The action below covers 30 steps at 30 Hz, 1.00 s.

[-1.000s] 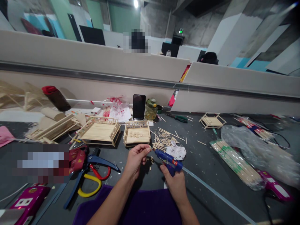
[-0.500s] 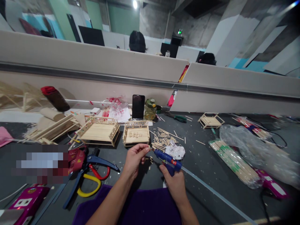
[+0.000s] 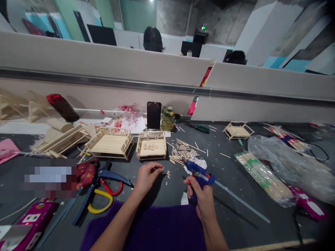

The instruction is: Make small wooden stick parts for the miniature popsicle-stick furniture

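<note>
My right hand [image 3: 204, 195] is wrapped round the handle of a blue hot glue gun [image 3: 195, 169], its nozzle pointing up and left. A clear glue stick [image 3: 240, 202] trails from the gun's back end. To the left, my left hand [image 3: 148, 178] is closed in a pinch just above the table; whatever is between its fingertips is too small to make out. Several tiny cut wood bits [image 3: 168, 173] lie beside those fingertips. Behind them stand a small wooden stick model bed [image 3: 151, 148] with little pieces on its deck, and a larger one [image 3: 111, 143].
Short sticks [image 3: 183, 151] lie scattered near crumpled white paper [image 3: 200, 162]. Scissors [image 3: 101, 205] and a blue-handled cutter [image 3: 115, 176] are at left. A phone [image 3: 154, 115] stands by a green bottle [image 3: 167, 118]. Bagged sticks [image 3: 264, 179] and a small stick frame [image 3: 238, 130] lie right.
The glue gun has moved right and away from my left fingertips, tilting. My left hand has shifted slightly left and down, still pinched.
</note>
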{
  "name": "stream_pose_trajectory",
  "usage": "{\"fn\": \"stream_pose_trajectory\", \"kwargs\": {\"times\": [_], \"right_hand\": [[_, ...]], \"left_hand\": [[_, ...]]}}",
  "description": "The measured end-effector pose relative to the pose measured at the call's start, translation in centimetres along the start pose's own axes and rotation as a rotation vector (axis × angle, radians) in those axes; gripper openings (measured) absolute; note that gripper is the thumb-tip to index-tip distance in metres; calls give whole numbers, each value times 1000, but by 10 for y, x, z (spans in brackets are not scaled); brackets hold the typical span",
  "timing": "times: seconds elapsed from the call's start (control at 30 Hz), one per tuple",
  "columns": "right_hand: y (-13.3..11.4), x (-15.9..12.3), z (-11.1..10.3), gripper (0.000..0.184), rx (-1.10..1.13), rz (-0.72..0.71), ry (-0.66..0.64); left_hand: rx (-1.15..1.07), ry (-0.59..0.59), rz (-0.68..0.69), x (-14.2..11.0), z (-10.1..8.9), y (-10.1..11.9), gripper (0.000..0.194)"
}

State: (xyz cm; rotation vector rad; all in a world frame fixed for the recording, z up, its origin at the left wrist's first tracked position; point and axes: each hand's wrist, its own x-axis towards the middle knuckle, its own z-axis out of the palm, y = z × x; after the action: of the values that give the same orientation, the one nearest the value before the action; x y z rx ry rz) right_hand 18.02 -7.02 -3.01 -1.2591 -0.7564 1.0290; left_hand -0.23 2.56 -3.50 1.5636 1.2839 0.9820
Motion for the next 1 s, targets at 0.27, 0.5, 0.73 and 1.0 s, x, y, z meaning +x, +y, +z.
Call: {"fn": "stream_pose_trajectory", "kwargs": {"times": [0.27,0.5,0.73,1.0], "right_hand": [[2,3,0,30,21,12,27],[0,4,1,31,55,34,21],[-2,4,2,32,64,41,26],[0,4,2,29,108,39,23]], "left_hand": [[501,-190,205,-4,5,-6,19],[623,-233,250,-3,9,-8,23],[617,-241,242,-3,11,-5,25],[656,-238,254,-2,12,-10,25]]}}
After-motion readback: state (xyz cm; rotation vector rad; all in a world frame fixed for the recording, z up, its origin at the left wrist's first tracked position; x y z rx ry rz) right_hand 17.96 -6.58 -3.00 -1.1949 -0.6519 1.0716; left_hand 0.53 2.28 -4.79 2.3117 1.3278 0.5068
